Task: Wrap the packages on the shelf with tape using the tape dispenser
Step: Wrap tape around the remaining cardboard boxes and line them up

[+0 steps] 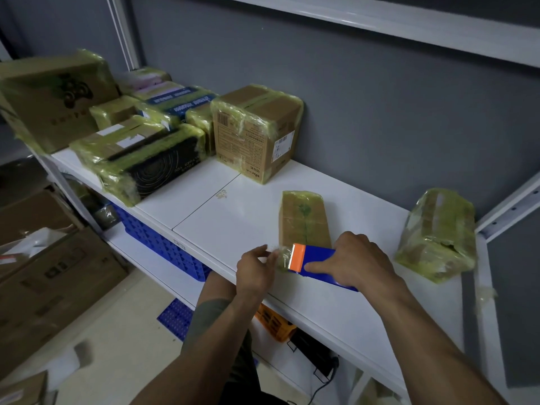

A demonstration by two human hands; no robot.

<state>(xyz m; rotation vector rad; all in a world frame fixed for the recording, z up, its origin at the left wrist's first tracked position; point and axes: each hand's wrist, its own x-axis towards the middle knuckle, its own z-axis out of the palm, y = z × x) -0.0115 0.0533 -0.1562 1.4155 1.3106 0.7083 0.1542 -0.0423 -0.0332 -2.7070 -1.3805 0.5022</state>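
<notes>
A small flat cardboard package [304, 219] lies on the white shelf [222, 229], partly covered in yellowish clear tape. Just in front of it my right hand [361, 263] grips a blue tape dispenser [320, 266] with an orange cutter end pointing left. My left hand [257, 270] pinches the loose end of the clear tape [282, 255] at the cutter, near the shelf's front edge.
A taped package [438, 235] stands at the right end. A taller taped box [254, 130] sits at the back, with several wrapped packages [137, 153] stacked to its left. Blue crates [157, 241] and an orange item sit on the shelf below; cardboard boxes [49, 273] stand on the floor at left.
</notes>
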